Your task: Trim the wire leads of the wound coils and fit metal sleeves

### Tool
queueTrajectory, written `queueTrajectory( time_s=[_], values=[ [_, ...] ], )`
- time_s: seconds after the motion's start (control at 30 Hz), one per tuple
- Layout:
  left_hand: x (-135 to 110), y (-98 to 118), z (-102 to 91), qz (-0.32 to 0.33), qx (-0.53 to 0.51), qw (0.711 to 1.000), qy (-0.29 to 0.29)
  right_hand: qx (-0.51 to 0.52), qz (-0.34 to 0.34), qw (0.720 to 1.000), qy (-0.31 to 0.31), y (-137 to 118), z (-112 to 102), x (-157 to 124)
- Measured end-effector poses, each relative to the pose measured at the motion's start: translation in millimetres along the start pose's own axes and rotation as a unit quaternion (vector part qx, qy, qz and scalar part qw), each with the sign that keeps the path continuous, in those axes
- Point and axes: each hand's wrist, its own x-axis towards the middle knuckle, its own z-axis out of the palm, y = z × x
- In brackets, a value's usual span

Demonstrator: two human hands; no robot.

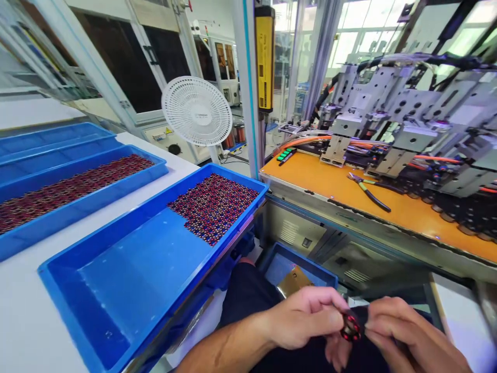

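Observation:
Above my lap, my left hand [306, 318] pinches a small round dark part [350, 328] with shiny red segments around its face, perhaps a wound motor stator. Thumb and forefinger grip its left edge. Just right of that part is my right hand [404, 326], its thumb and fingers pressed together. Whatever those fingertips hold, if anything, is too small or hidden to make out. To the left, a large blue tray [132, 269] carries tightly packed rows of small red and dark parts [217, 204] in its far end.
Another blue tray [155, 165] of similar parts lies at left on the white table [23, 305]. A white fan [197, 111] stands behind. Pliers [370, 192] rest on the orange bench [310, 173] before machinery [388, 103]. Below is a blue bin [277, 256] holding a gold-coloured piece [295, 281].

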Motion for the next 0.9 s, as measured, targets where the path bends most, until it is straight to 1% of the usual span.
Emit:
queueTrajectory(
  time_s=[0.07,0.1,0.23,0.37,0.53,0.6,0.63,0.7,0.73,0.77,0.83,0.9],
  values=[
    [-3,3,2.6,0.039,0.005,0.999,-0.017,-0.004,-0.003,1.000,-0.012,-5,-2,8],
    [-5,6,4.8,0.059,0.011,0.998,-0.014,-0.004,0.002,1.000,-0.011,-7,-3,10],
    [-7,15,14.6,0.141,0.044,0.988,0.036,0.012,0.059,0.997,0.041,-10,1,12],
    [-4,17,21.9,0.217,0.064,0.972,0.059,0.052,0.094,0.992,0.067,-11,6,9],
    [-1,14,23.6,0.259,0.111,0.953,0.110,0.083,0.121,0.983,0.105,-15,10,6],
    [-1,15,22.1,0.266,0.143,0.945,0.123,0.104,0.153,0.975,0.125,-19,13,5],
    [-1,15,20.9,0.267,0.159,0.942,0.127,0.120,0.179,0.968,0.129,-20,14,4],
    [-1,16,18.0,0.266,0.180,0.938,0.132,0.173,0.249,0.945,0.123,-23,16,3],
    [-1,16,16.3,0.265,0.184,0.937,0.132,0.211,0.292,0.927,0.108,-24,17,3],
    [-1,16,14.7,0.266,0.181,0.938,0.129,0.256,0.336,0.902,0.087,-25,18,3],
    [-1,15,11.7,0.270,0.168,0.941,0.117,0.355,0.412,0.839,0.033,-24,19,2],
    [1,14,9.5,0.275,0.155,0.943,0.106,0.433,0.458,0.777,-0.008,-22,22,0]
  ],
)
